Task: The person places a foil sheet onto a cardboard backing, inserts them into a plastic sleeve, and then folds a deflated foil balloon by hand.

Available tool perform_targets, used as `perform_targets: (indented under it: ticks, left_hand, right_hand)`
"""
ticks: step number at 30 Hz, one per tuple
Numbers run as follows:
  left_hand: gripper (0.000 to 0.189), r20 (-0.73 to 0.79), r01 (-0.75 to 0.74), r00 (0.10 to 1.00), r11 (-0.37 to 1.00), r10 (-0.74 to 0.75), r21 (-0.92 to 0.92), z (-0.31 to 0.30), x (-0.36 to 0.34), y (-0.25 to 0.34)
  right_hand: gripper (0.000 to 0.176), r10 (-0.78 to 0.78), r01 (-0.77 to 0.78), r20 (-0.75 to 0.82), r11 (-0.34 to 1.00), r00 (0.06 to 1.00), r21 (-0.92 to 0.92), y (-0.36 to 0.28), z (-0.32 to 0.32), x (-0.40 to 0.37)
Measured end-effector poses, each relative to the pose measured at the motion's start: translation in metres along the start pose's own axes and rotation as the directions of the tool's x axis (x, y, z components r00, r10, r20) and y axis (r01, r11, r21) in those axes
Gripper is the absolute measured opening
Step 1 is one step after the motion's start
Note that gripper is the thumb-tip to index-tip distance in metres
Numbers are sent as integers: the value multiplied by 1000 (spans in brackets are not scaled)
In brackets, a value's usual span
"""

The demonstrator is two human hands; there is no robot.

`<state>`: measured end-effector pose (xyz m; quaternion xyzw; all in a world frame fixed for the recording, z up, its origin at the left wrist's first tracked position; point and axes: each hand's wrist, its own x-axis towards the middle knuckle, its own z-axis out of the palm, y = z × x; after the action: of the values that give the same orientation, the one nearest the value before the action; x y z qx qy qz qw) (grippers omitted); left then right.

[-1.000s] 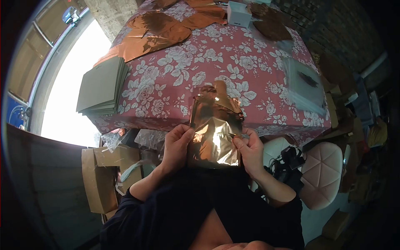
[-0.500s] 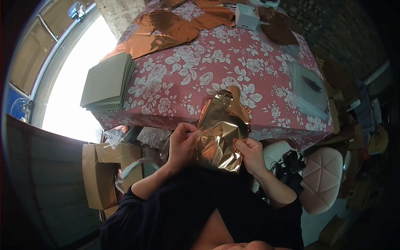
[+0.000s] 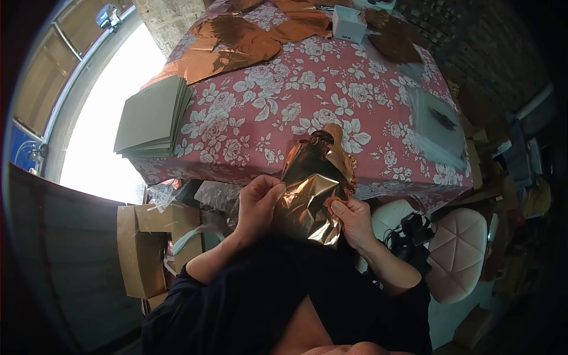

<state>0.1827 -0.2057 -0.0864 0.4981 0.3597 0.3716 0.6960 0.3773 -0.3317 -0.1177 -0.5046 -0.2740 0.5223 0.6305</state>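
— Fingers [image 3: 271, 190] of your left hand [image 3: 255, 207]: what are they doing?
— Pinched tight on the left edge of the crumpled copper foil piece [image 3: 310, 192]; your right hand [image 3: 353, 220] pinches its right edge.
— Where's the foil?
— Held up over your lap, its top overlapping the near edge of the floral counter [image 3: 284, 94]. A grey card stack [image 3: 151, 115] lies at the counter's left corner, well apart.

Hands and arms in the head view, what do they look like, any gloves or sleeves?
No gloves: the left hand and the right hand are bare, with no ring or watch that I can see. The forearms are uncovered, and the dark sleeves end near the elbows.
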Motion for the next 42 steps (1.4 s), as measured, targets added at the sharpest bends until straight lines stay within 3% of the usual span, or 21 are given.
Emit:
perform_targets:
  ticks: [8,9,13,15,18,20,21,23,25,28,31,34,36,42]
  left_hand:
    - [13,-55,-36,998,997,32,-66,7,3,2]
    - [13,-27,33,999,998,-35,-61,7,3,9]
    - [10,96,219,971,976,-218,-4,-8,7,14]
    - [9,102,210,973,978,-207,-19,-7,9,14]
    - [7,123,186,976,982,-182,-20,-9,11,12]
    - [7,143,171,975,985,-168,-7,-10,11,13]
    - [7,152,187,971,982,-184,-8,-9,11,16]
    - [7,157,203,967,979,-199,-9,-14,14,14]
    - [9,285,225,934,974,-217,7,-26,22,5]
    - [12,348,282,902,959,-256,-23,-27,25,8]
    - [14,416,308,871,950,-263,-45,-29,27,5]
    - [15,412,267,882,963,-231,-32,-27,25,7]
    - [15,408,284,878,958,-249,-27,-30,26,2]
    - [13,391,300,879,954,-274,-6,-28,25,5]
  right_hand:
    - [14,49,-47,-60,998,997,42,-9,9,-1]
    - [14,49,-47,-65,998,997,41,-9,8,-1]
    - [11,52,-50,-20,995,998,89,-13,7,-1]
    - [11,81,-79,-11,989,997,124,-16,5,0]
    - [15,139,-164,127,961,982,221,-18,0,4]
    - [15,159,-161,28,975,987,156,-20,7,5]
    - [14,199,-217,136,967,971,136,-26,1,5]
    - [14,180,-196,122,971,976,135,-22,1,6]
    - [14,161,-175,107,975,981,135,-21,0,7]
    - [13,170,-185,140,977,976,109,-24,0,7]
    - [17,179,-185,72,979,981,90,-26,3,8]
    - [29,142,-157,118,978,983,136,-17,-5,13]
    - [40,145,-141,-45,986,988,91,-34,14,12]
    - [43,100,-98,22,990,995,-98,-3,-23,23]
